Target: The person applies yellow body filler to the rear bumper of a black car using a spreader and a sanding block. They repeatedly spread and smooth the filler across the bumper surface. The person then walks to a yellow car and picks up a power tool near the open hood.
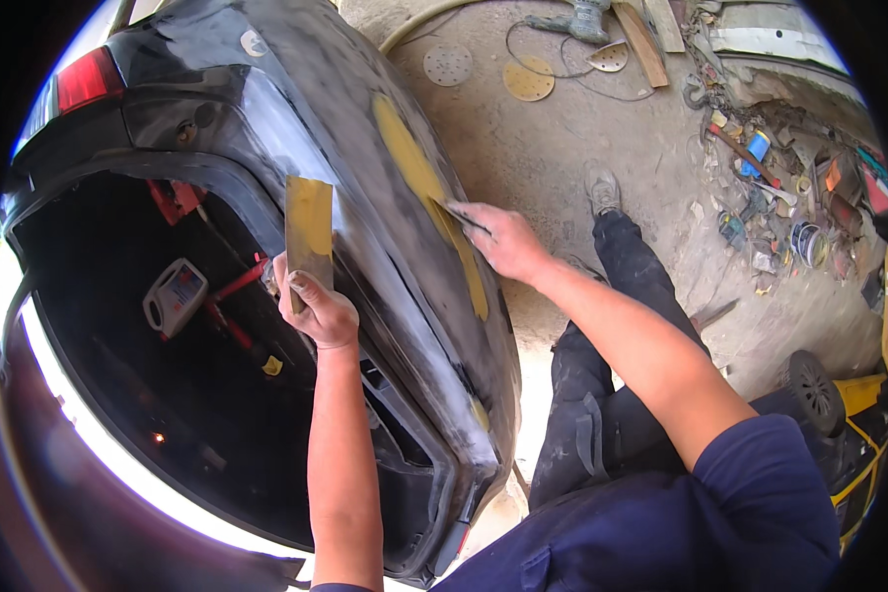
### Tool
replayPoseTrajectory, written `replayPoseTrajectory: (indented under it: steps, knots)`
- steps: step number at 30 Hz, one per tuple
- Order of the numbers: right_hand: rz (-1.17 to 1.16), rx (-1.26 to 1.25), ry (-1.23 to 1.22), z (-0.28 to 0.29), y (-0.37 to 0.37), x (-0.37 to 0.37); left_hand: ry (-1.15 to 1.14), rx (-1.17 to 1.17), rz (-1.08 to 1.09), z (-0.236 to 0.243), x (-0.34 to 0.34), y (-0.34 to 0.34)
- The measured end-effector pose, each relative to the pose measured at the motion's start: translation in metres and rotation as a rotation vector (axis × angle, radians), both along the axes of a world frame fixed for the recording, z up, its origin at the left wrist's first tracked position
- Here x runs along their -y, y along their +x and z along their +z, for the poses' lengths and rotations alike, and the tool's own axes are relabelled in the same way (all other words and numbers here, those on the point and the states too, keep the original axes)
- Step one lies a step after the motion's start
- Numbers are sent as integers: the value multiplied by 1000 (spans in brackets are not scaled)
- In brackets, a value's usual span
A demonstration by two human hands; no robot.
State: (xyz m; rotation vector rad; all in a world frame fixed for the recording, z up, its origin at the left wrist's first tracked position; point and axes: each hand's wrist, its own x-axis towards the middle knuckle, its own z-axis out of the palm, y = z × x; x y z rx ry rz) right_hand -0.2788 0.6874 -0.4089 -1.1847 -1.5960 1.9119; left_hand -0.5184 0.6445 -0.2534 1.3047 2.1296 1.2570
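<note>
A car's rear bumper (pixel 419 266), sanded to patchy grey and black, curves down the middle of the head view. Along its outer face runs a long streak of yellow body filler (pixel 402 148). My right hand (pixel 508 242) pinches a thin dark spreader (pixel 467 218), seen nearly edge-on, with its tip at the yellow streak. Over the bumper's inner edge, my left hand (pixel 321 311) grips a broad flat putty knife (pixel 309 222) by its lower end. Yellow filler coats much of that blade, which points away from me.
The open trunk at left holds a white jug (pixel 176 296) and red parts. On the concrete floor (pixel 533 148) lie sanding discs (pixel 529 79), a sander (pixel 587 20) and a wooden strip (pixel 641 44). Mixed scrap (pixel 760 207) is heaped at right, above a small black wheel (pixel 815 393).
</note>
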Motion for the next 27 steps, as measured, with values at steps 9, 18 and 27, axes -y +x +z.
replayPoseTrajectory:
  steps: [9, 18, 27]
  knots:
    - [83, 111, -133, 20, 65, 102, 19, 35, -3, -1, -1, 1]
    - [-213, 26, 292, -20, -28, -63, 30, 24, -7, 0, 0, 0]
    - [-118, -8, 353, -10, -65, -77, 41, -29, -13, -3, 1, -4]
